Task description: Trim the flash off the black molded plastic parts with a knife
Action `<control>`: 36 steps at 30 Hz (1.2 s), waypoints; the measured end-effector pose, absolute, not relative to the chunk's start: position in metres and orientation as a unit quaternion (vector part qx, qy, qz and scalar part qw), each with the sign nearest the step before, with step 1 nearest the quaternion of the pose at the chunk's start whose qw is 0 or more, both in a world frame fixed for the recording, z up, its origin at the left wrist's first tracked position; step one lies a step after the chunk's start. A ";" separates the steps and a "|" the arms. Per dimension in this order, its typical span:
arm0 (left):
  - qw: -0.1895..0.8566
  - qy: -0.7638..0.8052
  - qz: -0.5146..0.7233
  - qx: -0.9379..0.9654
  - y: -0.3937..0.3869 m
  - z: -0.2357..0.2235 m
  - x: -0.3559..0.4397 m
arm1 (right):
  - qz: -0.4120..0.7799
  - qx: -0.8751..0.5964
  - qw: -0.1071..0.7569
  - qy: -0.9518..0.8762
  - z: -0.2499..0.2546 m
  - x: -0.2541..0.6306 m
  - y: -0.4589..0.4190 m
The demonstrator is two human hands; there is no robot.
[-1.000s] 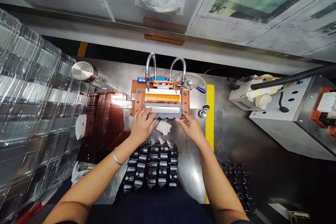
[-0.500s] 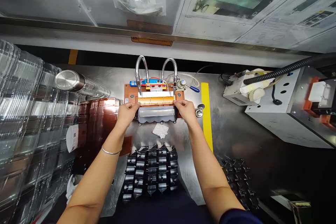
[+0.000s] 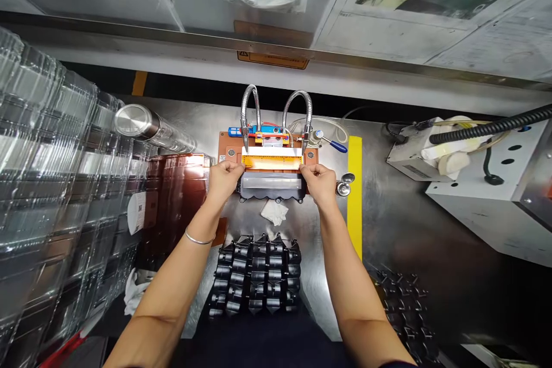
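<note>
My left hand (image 3: 224, 179) and my right hand (image 3: 318, 180) grip the two ends of a dark grey moulded part (image 3: 271, 195) with a pale window strip. Their fingertips reach the lower edge of an orange perforated connector strip (image 3: 271, 162). That strip is set into a brown fixture plate (image 3: 228, 144), with a white band above it. Two chrome gooseneck holders (image 3: 250, 104) arch over the plate's far edge. My hands hide the ends of the grey part.
A white cloth (image 3: 274, 212) lies near my wrists, and rows of black moulded parts (image 3: 256, 276) sit closer to me. Stacked clear plastic trays (image 3: 52, 184) rise at the left. Yellow floor tape (image 3: 354, 195) and a white box with a black hose (image 3: 474, 184) lie right.
The grey part has moved from over the orange strip to just below it, uncovering the strip. My hands have shifted to its far corners. The view has moved slightly.
</note>
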State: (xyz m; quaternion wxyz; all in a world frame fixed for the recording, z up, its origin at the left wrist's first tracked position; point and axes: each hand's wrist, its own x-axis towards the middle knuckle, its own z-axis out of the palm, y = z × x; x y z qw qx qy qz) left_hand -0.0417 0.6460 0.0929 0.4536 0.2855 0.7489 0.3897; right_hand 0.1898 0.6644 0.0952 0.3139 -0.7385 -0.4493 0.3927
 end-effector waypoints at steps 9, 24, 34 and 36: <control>0.470 0.740 0.386 0.289 0.651 0.097 -0.045 | 0.401 -0.724 0.329 -0.455 0.104 0.188 0.667; 0.464 0.740 0.384 0.299 0.651 0.092 -0.045 | 0.405 -0.729 0.334 -0.440 0.091 0.189 0.670; 0.507 0.725 0.329 0.331 0.662 0.089 -0.071 | 0.489 -0.718 0.266 -0.418 0.091 0.205 0.679; 0.466 0.744 0.318 0.357 0.657 0.094 -0.073 | 0.516 -0.705 0.256 -0.414 0.092 0.207 0.680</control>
